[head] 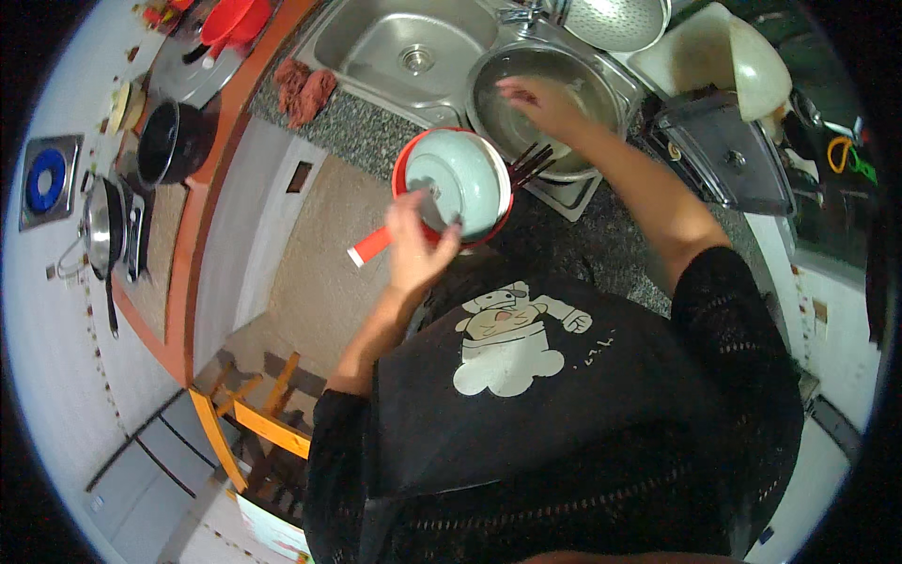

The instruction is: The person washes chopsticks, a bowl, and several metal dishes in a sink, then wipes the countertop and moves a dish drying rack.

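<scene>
A pale green bowl (465, 176) sits bottom up in a red pan (399, 169), with a white rim showing beside it. My left hand (416, 243) is at the bowl's near left side, thumb and fingers spread; whether it grips the bowl or has just let go I cannot tell. The pan's red handle (370, 247) points left. Dark chopsticks (530, 168) stick out at the pan's right. Over a round metal basin (486, 77) with water in it hovers my right hand (539, 102), slightly blurred, holding nothing visible.
A steel sink bowl (373, 42) lies left of the basin, under a faucet (520, 15). A reddish cloth (304, 92) rests on the granite counter. At right stand a metal colander (620, 21) and a clear lid (733, 155). A black pot (173, 144) and wooden chair (271, 426) are left.
</scene>
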The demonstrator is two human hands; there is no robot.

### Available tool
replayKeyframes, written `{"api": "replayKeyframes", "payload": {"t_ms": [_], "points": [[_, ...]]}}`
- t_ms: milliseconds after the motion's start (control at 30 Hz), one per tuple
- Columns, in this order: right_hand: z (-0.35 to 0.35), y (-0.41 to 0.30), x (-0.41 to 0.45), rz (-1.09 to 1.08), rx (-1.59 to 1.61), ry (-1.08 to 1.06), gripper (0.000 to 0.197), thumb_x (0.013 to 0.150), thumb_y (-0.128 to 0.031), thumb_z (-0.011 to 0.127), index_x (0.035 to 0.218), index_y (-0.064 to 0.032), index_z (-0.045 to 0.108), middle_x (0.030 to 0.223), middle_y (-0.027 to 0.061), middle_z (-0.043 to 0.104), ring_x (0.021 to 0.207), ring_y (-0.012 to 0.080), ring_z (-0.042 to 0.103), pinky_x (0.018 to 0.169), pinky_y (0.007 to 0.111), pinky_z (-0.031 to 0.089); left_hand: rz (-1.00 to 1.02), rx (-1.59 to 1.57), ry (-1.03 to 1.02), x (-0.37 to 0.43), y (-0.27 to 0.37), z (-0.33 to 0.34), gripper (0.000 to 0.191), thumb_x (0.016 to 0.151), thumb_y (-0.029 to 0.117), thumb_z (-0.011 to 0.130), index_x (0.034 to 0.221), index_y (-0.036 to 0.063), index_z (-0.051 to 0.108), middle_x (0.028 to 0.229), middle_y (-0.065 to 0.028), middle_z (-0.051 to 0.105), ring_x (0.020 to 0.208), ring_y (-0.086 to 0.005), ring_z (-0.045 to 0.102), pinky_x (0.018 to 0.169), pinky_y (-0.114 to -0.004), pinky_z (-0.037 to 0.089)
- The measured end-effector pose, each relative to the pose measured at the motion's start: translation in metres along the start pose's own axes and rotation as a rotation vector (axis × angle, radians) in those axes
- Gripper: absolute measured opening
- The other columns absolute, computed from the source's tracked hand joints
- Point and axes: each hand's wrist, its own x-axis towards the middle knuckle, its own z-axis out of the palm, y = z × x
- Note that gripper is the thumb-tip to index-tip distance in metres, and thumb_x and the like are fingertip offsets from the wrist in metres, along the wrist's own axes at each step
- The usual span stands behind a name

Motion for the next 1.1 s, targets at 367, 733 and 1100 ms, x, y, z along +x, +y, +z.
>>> {"api": "replayKeyframes", "payload": {"t_ms": [367, 733, 1100], "points": [[0.111, -0.057, -0.117, 0.913, 0.899, 0.122, 0.034, 0.095, -0.023, 0.051, 0.123, -0.0035, 0.056, 0.105, 0.0198, 0.068, 0.094, 0.031, 0.067, 0.083, 0.044, 0.053, -1.01, -0.667, -1.034, 0.068, -0.111, 0.001, 0.038, 0.089, 0.018, 0.056, 0.118, -0.0062, 0.052, 0.096, -0.0202, 0.067, 0.075, -0.0277, 0.069, 0.064, -0.037, 0.056], [0.107, -0.051, -0.135, 0.798, 0.883, 0.137, 0.053, 0.098, -0.026, 0.049, 0.148, -0.0152, 0.037, 0.127, 0.0092, 0.059, 0.114, 0.0216, 0.059, 0.089, 0.034, 0.052, -1.062, -0.794, -0.998, 0.064, -0.075, -0.006, 0.036, 0.085, 0.013, 0.057, 0.117, -0.0022, 0.048, 0.083, -0.0142, 0.062, 0.054, -0.0248, 0.063, 0.049, -0.035, 0.053], [0.061, -0.172, -0.204, 0.786, 1.566, 0.777, 0.083, 0.079, 0.006, 0.059, 0.15, -0.0225, 0.028, 0.143, 0.0105, 0.045, 0.129, 0.029, 0.045, 0.096, 0.055, 0.047, -0.725, -0.548, -1.452, 0.117, -0.014, 0.034, 0.045, 0.086, 0.017, 0.058, 0.126, -0.0003, 0.045, 0.1, -0.0156, 0.063, 0.065, -0.0261, 0.064, 0.059, -0.038, 0.056]]}}
